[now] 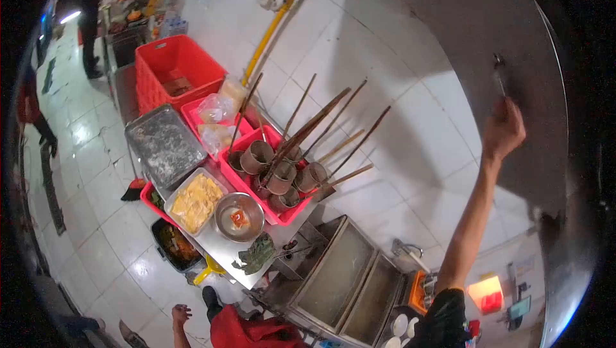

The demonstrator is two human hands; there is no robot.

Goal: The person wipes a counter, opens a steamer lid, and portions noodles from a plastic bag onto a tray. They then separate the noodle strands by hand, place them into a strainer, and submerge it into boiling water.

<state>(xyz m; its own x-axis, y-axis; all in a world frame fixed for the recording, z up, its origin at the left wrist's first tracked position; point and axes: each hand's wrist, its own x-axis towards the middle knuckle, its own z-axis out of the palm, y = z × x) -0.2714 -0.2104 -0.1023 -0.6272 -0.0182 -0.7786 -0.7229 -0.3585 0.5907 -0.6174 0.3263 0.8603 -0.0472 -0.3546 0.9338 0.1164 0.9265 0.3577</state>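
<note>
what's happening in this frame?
The person's right hand is stretched out, gripping a metal handle on a large steel surface. The left hand hangs open at the bottom edge, holding nothing. Nearby, a red tub holds metal cups with long wooden handles, beside a steel bowl and a tray of yellow food. Another person stands at a far counter.

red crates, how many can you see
4: a tall red crate farthest back, a tray of bags, one holding ladle cups, one partly hidden under pans. Others may be hidden.

white tiled wall (385,59) — pale tiled floor (96,174)
</note>
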